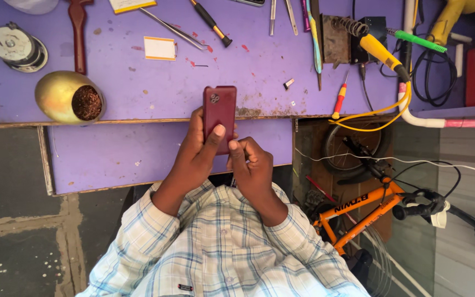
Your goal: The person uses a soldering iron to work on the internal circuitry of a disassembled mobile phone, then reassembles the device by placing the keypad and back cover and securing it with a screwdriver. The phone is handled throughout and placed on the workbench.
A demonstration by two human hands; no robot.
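Observation:
A dark red phone [219,110] lies back-up, camera lenses showing, over the front edge of the purple workbench [138,88]. My left hand [193,151] grips it from the left, with one finger laid across its back. My right hand [251,165] is curled at the phone's lower right corner, thumb pressed against its edge. Both forearms come up from my checked shirt at the bottom of the view.
On the bench lie a gold egg-shaped holder with brass wool [70,98], a metal spool [16,47], a white card [159,48], tweezers, screwdrivers [211,23] and a yellow-handled soldering iron [383,54] with cables. A small orange bicycle [369,206] stands at the lower right.

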